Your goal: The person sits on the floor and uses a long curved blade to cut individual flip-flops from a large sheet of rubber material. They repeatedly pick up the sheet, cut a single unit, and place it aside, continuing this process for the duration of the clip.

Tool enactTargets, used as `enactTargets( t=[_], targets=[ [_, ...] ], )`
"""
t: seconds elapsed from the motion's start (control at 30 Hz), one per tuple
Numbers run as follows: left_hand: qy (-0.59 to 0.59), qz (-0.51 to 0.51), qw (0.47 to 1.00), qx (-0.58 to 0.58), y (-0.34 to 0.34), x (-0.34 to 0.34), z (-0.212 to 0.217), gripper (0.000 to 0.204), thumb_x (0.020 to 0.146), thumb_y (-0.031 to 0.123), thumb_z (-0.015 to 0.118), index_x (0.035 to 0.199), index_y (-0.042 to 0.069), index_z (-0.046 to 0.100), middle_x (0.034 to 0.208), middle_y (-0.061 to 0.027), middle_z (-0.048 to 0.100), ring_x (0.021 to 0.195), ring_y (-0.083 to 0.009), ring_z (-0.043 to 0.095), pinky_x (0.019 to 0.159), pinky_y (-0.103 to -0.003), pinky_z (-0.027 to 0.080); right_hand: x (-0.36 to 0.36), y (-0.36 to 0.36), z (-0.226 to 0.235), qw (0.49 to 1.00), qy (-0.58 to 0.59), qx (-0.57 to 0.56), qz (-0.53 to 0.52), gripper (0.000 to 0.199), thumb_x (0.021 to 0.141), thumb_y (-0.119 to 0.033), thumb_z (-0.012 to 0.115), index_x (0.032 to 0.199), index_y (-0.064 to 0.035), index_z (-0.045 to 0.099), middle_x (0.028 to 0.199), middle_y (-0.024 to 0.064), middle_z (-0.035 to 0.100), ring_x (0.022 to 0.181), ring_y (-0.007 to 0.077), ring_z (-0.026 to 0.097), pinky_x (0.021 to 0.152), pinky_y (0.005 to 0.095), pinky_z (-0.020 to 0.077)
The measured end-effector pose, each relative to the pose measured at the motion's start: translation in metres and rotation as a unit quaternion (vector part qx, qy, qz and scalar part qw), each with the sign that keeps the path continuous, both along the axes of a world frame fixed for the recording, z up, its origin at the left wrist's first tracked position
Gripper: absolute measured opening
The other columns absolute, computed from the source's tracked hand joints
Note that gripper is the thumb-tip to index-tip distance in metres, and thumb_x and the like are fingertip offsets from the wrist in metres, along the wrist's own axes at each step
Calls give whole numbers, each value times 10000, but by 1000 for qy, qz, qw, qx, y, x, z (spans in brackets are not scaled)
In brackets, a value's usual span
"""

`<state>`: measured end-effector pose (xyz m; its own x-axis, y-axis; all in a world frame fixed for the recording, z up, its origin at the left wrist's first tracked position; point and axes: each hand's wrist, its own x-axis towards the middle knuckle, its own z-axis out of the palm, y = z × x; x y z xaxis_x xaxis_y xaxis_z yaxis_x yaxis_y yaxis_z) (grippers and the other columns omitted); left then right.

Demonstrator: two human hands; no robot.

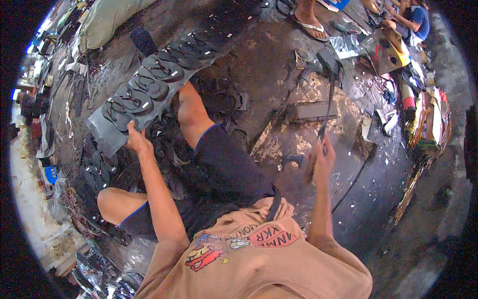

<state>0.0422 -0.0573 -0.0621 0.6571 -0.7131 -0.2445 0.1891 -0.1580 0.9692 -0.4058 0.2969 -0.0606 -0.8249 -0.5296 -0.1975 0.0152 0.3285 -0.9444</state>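
Observation:
My left hand grips the near edge of a long grey sheet, thumb on top. Black looped sandal straps with small white tags lie along the sheet in a row, running away toward the far middle. My right hand is closed around the lower end of a long dark strip. At its far end the strip meets a wider black piece; I cannot tell what kind of thing this is. A blurred dark shape shows beside the right fingers.
A worn board lies on the floor before me, bearing a grey block. Near it is a small dark tool. Another person's sandalled foot stands beyond; someone sits far right. Cardboard pieces and a sack lie around.

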Motion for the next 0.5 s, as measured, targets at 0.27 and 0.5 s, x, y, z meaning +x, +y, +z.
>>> enactTargets(
  t=[0.27, 0.5],
  targets=[
    [0, -20, 1000, -7, -5, 5, -6, 553, 855, 238, 789, 1271, -59, 577, 1362, -134, 608, 1220, -268, 608, 957, -452, 564, -55, -13, -100, 995, -9, 99, -7, 328, 954, -285, 758, 1100, 8, 788, 885, 67, 754, 790, 143, 683, 682, 332, 539],
    [33, -62, 998, -6, -14, 36, -27, 480, 865, 175, 781, 1271, -22, 618, 1318, -100, 641, 1157, -265, 647, 984, -453, 559, -67, 56, -53, 986, 82, 104, -105, 343, 950, -297, 760, 1095, 12, 794, 918, 81, 771, 808, 137, 690, 716, 322, 541]
  ],
)
